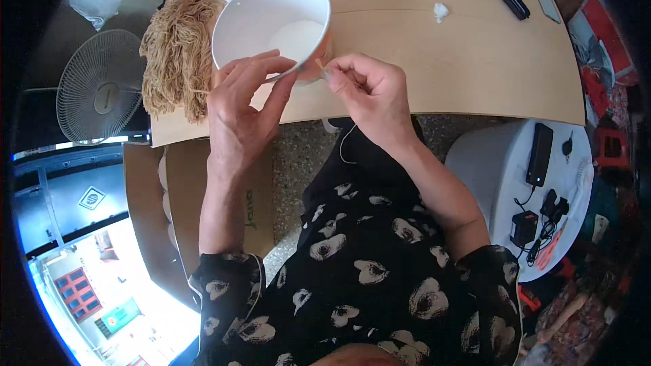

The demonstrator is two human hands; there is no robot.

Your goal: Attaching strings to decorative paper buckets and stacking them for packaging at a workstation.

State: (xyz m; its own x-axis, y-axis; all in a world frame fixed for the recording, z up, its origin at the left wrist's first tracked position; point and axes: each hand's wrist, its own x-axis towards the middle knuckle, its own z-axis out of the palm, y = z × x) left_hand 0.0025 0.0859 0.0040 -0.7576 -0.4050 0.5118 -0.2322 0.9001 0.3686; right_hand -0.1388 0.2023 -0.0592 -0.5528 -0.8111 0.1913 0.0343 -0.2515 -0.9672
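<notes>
Head view. The left hand (239,112) pinches one end of a thin tan fibre strand (203,91) at the rim of a white bowl (271,24); the right hand (369,95) pinches the other end (319,64) between thumb and forefinger, just beside the bowl's near wall. A heap of the same fibres (178,51) lies to the left on the wooden tabletop (434,61). Likely hazards: the bowl stands near the table edge, so a knock from either hand could tip it; a hard pull could snap or drop the strand.
</notes>
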